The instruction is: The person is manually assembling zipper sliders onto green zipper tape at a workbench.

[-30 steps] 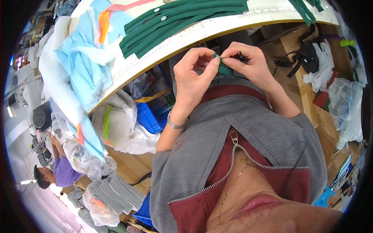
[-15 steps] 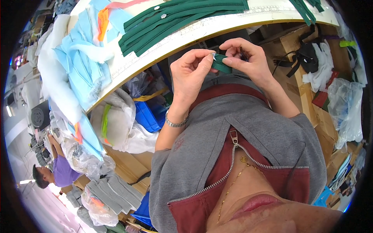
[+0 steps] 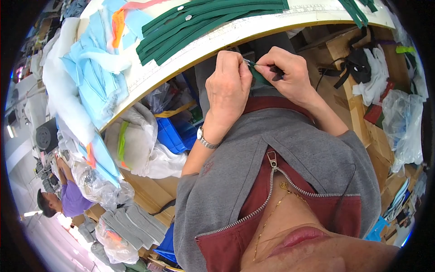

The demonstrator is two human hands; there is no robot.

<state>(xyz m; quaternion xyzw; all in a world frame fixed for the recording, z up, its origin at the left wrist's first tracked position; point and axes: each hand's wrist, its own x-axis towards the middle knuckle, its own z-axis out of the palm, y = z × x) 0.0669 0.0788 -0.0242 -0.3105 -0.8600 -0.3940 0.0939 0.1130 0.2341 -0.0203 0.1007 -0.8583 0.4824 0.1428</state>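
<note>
My left hand [image 3: 228, 84] is closed at the table's near edge, its back toward the camera, and its fingertips pinch one end of a green zipper [image 3: 259, 78]. Close beside it, my right hand [image 3: 288, 75] has thumb and forefinger pressed together at the same zipper end. Tucked into the right palm is a small dark tool [image 3: 277, 72] whose kind I cannot make out. The zipper hangs between both hands, partly hidden by the fingers. On the white table [image 3: 149, 84] ahead lie several long green zippers [image 3: 195, 29] with two small white bits on them.
Light blue fabric pieces [image 3: 93, 68] and white wadding [image 3: 68, 99] cover the table's left end. Below stand a blue bin [image 3: 174, 136] and a white bag [image 3: 140, 149]. Cardboard boxes [image 3: 337, 97] and clear plastic [image 3: 403, 122] are at right. A person in purple [image 3: 74, 199] is far left.
My left hand has rolled over, so its back now shows instead of its thumb side. My right fingers have closed in at the zipper end, and the dark tool shows more.
</note>
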